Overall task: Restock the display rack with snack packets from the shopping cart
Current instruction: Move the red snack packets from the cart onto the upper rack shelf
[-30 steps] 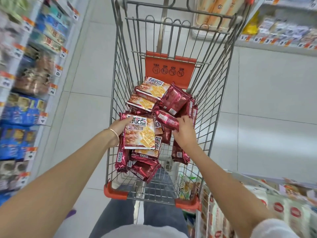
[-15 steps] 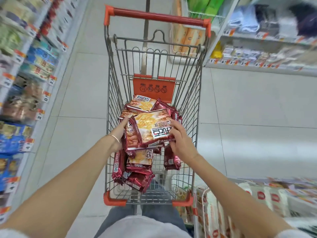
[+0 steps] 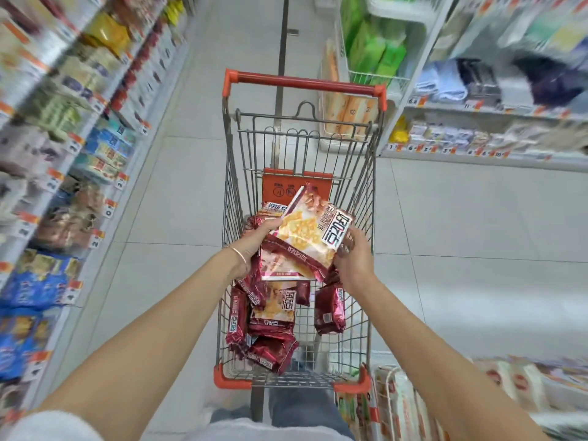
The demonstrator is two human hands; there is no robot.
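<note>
1. Left hand (image 3: 254, 241) grips the left edge of a bunch of packets (image 3: 302, 237), fingers curled round its side.
2. Right hand (image 3: 354, 259) holds the bunch's right edge, fingers wrapped up over the printed label.
3. Between the two hands the bunch hangs tilted above the cart (image 3: 230, 192), clear of its floor. At least two packets show in it; the exact count is hard to tell.
4. Loose packets (image 3: 270, 316) lie in the cart below, mostly toward the near end.
5. Step in hand, by my reading: the pick-up. A load is gathered but not yet carried to any rack.
6. Next move calls for turning out of the cart and setting the bunch onto its row. Shelves (image 3: 79, 148) run along the left and a low rack (image 3: 445, 396) stands near right. Both are blurred, so I cannot tell which takes these.
7. Foil wrappers probably slide on one another, so pressure from both sides should hold until the bunch rests on a shelf.
</note>
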